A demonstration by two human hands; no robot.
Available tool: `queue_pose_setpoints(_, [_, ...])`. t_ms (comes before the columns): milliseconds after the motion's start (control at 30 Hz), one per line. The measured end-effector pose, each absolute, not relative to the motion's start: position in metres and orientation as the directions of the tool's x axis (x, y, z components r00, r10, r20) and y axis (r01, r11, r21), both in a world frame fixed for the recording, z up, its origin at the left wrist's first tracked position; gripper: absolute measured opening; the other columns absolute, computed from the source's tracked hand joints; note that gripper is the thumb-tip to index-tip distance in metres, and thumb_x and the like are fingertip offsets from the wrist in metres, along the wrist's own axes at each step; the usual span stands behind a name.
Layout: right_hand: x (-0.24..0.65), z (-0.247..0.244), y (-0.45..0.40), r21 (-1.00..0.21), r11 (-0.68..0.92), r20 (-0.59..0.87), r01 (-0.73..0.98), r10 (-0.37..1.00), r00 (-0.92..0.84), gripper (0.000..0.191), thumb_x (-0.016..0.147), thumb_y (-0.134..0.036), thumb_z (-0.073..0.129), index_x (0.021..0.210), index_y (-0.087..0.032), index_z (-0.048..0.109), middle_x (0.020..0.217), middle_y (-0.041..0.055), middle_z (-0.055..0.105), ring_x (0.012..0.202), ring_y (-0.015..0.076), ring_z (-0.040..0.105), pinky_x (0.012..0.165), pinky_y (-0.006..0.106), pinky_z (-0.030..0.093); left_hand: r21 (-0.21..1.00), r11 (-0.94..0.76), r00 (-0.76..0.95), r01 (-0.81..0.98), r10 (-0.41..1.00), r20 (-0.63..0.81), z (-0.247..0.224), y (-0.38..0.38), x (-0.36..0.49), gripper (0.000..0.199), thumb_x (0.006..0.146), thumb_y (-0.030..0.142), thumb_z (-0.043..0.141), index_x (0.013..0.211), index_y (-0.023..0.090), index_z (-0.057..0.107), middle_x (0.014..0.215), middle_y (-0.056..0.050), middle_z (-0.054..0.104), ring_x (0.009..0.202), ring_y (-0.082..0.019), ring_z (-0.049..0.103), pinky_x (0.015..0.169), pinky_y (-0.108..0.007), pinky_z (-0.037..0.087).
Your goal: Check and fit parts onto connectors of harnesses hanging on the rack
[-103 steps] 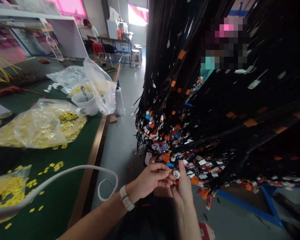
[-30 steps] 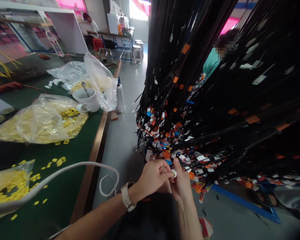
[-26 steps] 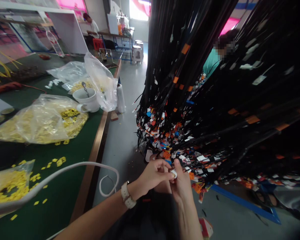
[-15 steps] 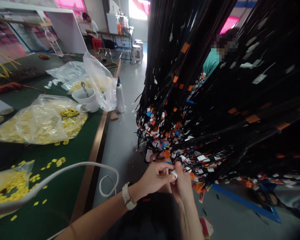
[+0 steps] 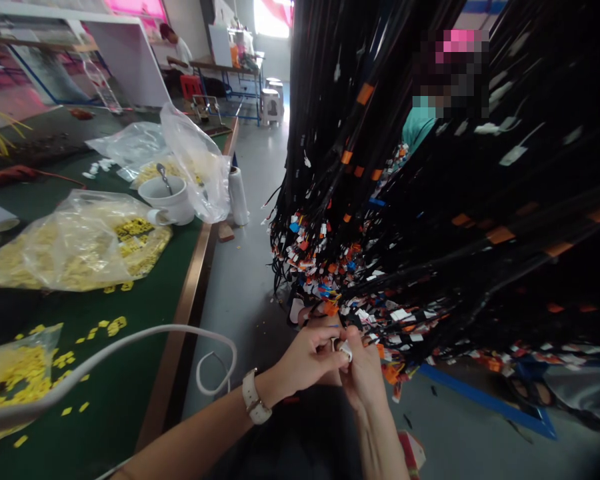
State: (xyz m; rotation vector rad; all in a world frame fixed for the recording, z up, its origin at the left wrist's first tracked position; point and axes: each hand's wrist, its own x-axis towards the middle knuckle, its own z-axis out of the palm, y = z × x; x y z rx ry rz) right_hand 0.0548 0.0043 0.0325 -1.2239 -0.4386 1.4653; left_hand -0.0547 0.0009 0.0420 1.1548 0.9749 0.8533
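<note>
The small white plastic connector (image 5: 347,349), rounded in outline, sits between the two hands at the near centre. The left hand (image 5: 307,360), with a cream-strapped watch (image 5: 255,398) at its wrist, is closed on it in a pinch, thumb on the near-left side and index finger reaching across the far-left side. The right hand (image 5: 365,373) grips it from the right, thumb extended along the far side and the other fingers largely hidden beneath.

Compared with 3.4 seconds earlier, the left fingertips have moved in: the connector then sat against the right hand with its round end facing up and the left fingers just beside it. Now the left thumb bears on it and more of its white side wall shows.

The long axis appears to slant from far left to near right, the near-right end toward the wearer; at this size, and partly covered, that reading is tentative.

Just beyond the hands hangs a dense mass of black sheathed cables (image 5: 316,127), ending in white, orange and blue plugs. To the left, the green-topped bench (image 5: 153,303) carries loose yellow plastic pieces (image 5: 116,325) and a white mug (image 5: 179,208).
</note>
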Motion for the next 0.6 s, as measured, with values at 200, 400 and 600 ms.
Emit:
queue_pose_setpoints(200, [0.054,0.032,0.003,-0.804,-0.316,-0.445,-0.504,0.882,0.156,0.044,0.049,-0.047,0.082,0.060,-0.017,0.053,0.042,-0.0094,0.039,0.037,0.0043,0.030,0.033,0.018,0.022,0.973,0.223,0.318,-0.050,0.928,-0.196,0.035,0.000,-0.053,0.034,0.071,0.020,0.062,0.104,0.012,0.067,0.054,0.004,0.046,0.051,-0.007,0.035,0.050,-0.020,0.028])
queue_pose_setpoints(400, [0.053,0.028,0.007,-0.710,-0.380,-0.551,-0.593,0.824,0.132,0.047,0.053,-0.051,0.080,0.054,-0.016,0.048,0.042,-0.0093,0.037,0.036,0.0032,0.029,0.031,0.015,0.024,0.964,0.254,0.306,-0.082,0.927,-0.218,0.039,0.005,-0.055,0.037,0.069,0.029,0.069,0.102,0.012,0.067,0.059,0.002,0.054,0.055,-0.009,0.043,0.055,-0.021,0.033])
queue_pose_setpoints(600, [0.060,0.031,0.017,-0.598,-0.390,-0.561,-0.700,0.827,0.018,0.036,0.073,-0.052,0.065,0.072,-0.018,0.054,0.049,-0.0056,0.050,0.038,0.0052,0.042,0.035,0.013,0.035,0.770,0.423,0.236,-0.479,0.906,-0.351,0.036,0.011,-0.061,0.026,0.070,0.022,0.063,0.095,0.015,0.060,0.065,0.003,0.051,0.052,-0.005,0.043,0.047,-0.018,0.028])
